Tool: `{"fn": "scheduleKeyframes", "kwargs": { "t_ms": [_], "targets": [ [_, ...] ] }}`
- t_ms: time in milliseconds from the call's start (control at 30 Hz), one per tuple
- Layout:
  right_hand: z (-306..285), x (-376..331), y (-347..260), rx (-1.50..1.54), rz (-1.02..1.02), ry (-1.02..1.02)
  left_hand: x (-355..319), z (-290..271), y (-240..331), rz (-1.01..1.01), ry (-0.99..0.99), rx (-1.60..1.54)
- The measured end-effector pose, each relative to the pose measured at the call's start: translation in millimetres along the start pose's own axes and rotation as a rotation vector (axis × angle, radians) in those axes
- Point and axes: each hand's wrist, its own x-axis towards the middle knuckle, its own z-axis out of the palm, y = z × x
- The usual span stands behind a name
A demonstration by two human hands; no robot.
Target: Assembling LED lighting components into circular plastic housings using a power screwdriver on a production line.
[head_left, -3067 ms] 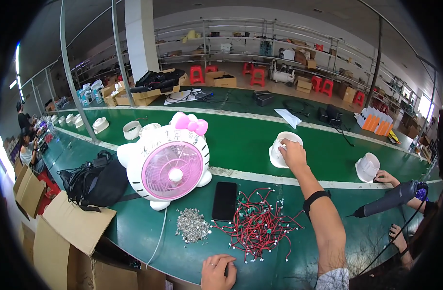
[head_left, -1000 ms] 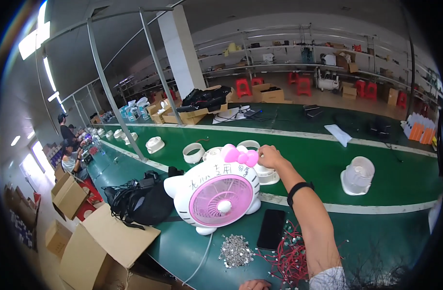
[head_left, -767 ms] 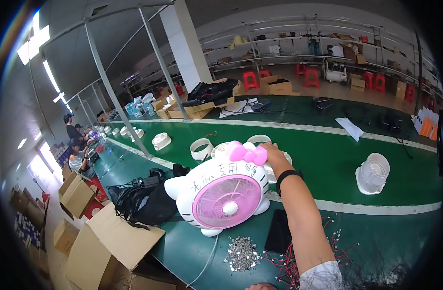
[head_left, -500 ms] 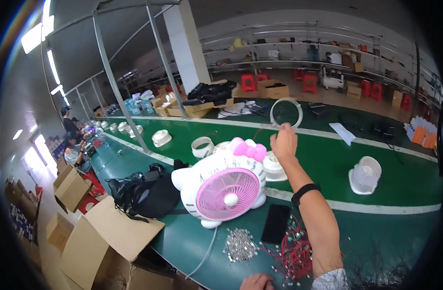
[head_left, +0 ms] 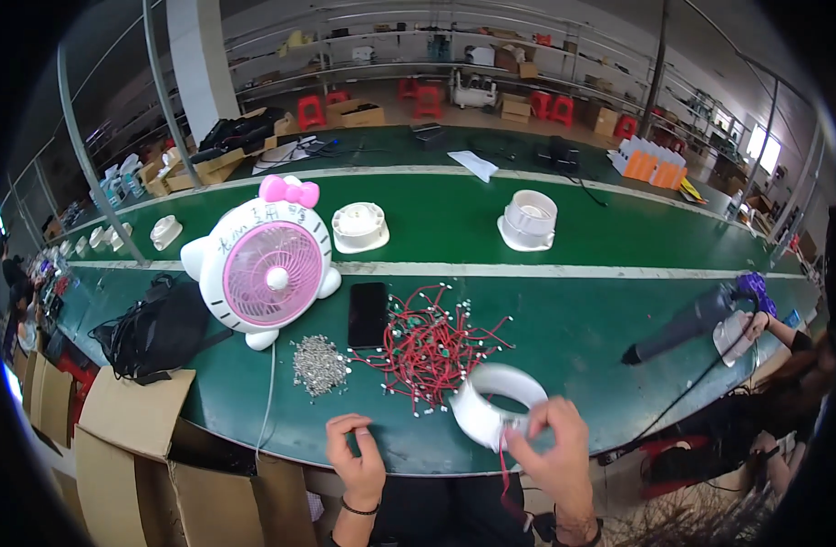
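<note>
White plastic ring (head_left: 496, 401) held at the near table edge (head_left: 254, 428), pinched by right hand (head_left: 553, 442) fingers on its rim beside red wired parts (head_left: 427, 346); left hand (head_left: 356, 453) loosely curled, empty; best steadied with both hands, trailing red wire kept clear

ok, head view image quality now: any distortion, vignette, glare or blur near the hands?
Head view: strong fisheye, the green table edge and stripes bow, black vignette rings the frame. Bright window glare at far right. Right hand and white ring housing look slightly soft; left hand is sharper.
</note>
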Motion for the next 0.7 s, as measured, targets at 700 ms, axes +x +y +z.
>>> {"fn": "scheduleKeyframes", "kwargs": {
  "t_ms": [700],
  "targets": [
    [-99, 33, 54, 0.208, -0.232, 0.786, -18, 92, 55, 0.427, -0.767, 0.156]
  ]
}}
